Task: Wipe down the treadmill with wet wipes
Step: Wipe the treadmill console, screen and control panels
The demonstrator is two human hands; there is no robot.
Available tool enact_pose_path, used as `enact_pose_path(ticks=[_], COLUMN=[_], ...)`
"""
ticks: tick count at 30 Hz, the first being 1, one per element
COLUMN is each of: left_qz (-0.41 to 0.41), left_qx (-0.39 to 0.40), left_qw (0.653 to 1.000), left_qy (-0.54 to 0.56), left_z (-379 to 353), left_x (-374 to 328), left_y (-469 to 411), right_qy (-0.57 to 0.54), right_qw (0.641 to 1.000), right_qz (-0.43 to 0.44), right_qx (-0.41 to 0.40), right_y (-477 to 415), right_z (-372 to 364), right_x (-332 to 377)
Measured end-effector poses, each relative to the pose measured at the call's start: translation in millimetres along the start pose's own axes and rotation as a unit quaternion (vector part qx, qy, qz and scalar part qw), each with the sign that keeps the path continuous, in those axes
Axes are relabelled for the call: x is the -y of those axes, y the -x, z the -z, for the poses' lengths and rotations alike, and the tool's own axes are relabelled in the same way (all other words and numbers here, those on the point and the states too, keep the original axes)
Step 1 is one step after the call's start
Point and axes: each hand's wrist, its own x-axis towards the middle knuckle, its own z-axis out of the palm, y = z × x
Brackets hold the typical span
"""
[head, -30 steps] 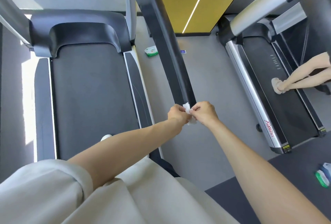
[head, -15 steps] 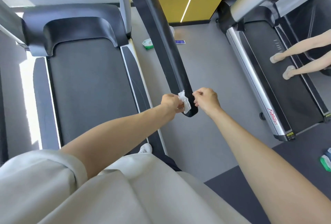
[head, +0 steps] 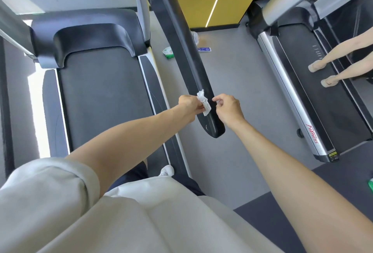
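- Head view: left hand (head: 189,104) pinches a crumpled wet wipe (head: 203,102) against the treadmill's black handrail (head: 181,40).
- Right hand (head: 229,109) sits just beside the handrail's end, fingers curled; whether it pinches anything is unclear.

Grey floor (head: 232,91), treadmill (head: 101,91), neighbouring treadmill (head: 319,107), green-white wipes pack (head: 168,52), small blue packet (head: 204,49)

The loose top (head: 141,222) is cream, its left sleeve (head: 60,178) rolled into a thick cuff. Dark trousers (head: 136,173) and a white shoe (head: 167,170) show below.
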Motion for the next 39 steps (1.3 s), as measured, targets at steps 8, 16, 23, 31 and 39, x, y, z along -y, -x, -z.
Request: enact_pose_path(ticks=[8,16,23,31,39], left_qz=[0.036,0.049,0.083,0.071,0.084], left_qx=[-0.043,-0.004,0.005,0.01,0.027], left_qw=[0.998,0.998,0.989,0.996,0.993], left_qy=[-0.014,-0.03,-0.122,-0.06,-0.074], left_z=[0.1,19.5,27.5,37.6,49.1], left_x=[-30.2,-82.1,-116.8,-159.8,-204.2], left_y=[-12.5,-32.3,-58.2,-87.0,-111.2], right_qy=[0.052,0.082,0.097,0.085,0.09], right_qw=[0.997,0.996,0.995,0.995,0.992], right_qz=[0.057,0.029,0.004,-0.024,-0.049], right_qx=[0.015,-0.029,-0.037,-0.055,-0.072], right_y=[-12.3,-46.3,-79.2,-113.8,-147.0], right_z=[-7.0,-13.1,-16.2,-16.6,-18.4], right_x=[23.0,57.4,87.2,125.7,164.1])
